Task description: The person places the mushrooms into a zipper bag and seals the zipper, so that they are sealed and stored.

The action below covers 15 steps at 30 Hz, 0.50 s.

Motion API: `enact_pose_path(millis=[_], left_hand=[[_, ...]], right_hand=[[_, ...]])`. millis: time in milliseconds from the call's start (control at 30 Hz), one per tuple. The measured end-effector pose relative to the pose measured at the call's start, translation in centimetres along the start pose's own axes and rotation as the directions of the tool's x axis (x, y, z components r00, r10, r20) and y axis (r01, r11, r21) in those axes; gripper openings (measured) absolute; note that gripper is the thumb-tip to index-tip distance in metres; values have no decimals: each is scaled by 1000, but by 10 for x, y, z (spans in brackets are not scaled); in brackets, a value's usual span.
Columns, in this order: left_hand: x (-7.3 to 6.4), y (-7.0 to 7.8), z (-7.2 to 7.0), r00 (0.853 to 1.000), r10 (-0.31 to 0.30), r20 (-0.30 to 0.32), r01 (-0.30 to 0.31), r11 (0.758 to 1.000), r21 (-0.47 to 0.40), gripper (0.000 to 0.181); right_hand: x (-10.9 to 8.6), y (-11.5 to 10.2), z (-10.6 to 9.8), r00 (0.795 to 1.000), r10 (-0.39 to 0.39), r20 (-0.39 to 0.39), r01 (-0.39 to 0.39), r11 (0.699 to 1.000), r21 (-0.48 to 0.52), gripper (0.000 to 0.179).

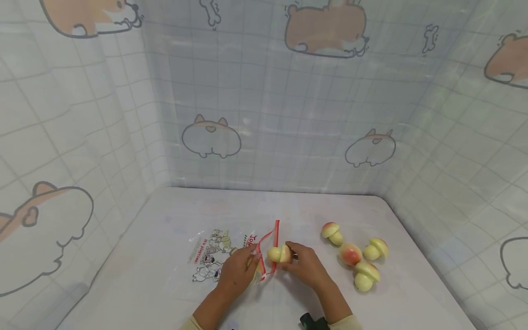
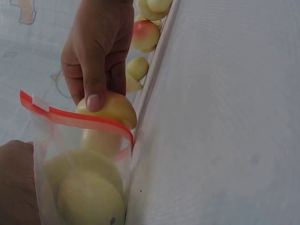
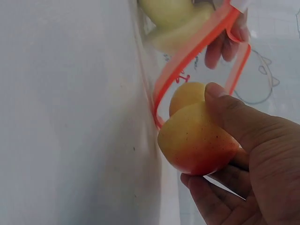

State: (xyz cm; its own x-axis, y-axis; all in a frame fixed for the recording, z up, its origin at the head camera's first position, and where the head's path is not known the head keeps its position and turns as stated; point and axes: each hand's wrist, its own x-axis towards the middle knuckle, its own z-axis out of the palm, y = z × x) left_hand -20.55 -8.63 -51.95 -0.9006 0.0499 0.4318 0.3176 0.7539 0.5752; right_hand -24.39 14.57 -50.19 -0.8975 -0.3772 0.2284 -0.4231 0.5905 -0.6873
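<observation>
My right hand (image 1: 307,268) pinches a toy mushroom (image 1: 280,254) between thumb and fingers, its yellow stem pointing left into the mouth of a clear zip bag (image 1: 206,252). In the right wrist view the mushroom's cap (image 3: 197,140) is yellow blushing to red. The bag's red zip strip (image 2: 89,119) gapes open, with a white slider (image 2: 41,102) on it. My left hand (image 1: 237,270) grips the bag near its mouth; some of its fingers are hidden. Inside the bag, another yellow mushroom (image 2: 89,197) shows through the plastic in the left wrist view.
Several loose toy mushrooms lie on the white table (image 1: 185,206) to the right, one (image 1: 331,233) farther back and one (image 1: 365,277) nearer. A dark green object (image 1: 313,322) is partly visible by the right forearm. Patterned curtains (image 1: 264,114) enclose the table's back and sides.
</observation>
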Motion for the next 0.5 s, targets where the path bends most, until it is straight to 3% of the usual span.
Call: enact_pose_path(millis=[500], left_hand=[[1, -2, 2, 997, 57, -51, -57, 998, -10, 39]], right_hand=[[12, -3, 16, 999, -33, 11, 33, 999, -34, 64]])
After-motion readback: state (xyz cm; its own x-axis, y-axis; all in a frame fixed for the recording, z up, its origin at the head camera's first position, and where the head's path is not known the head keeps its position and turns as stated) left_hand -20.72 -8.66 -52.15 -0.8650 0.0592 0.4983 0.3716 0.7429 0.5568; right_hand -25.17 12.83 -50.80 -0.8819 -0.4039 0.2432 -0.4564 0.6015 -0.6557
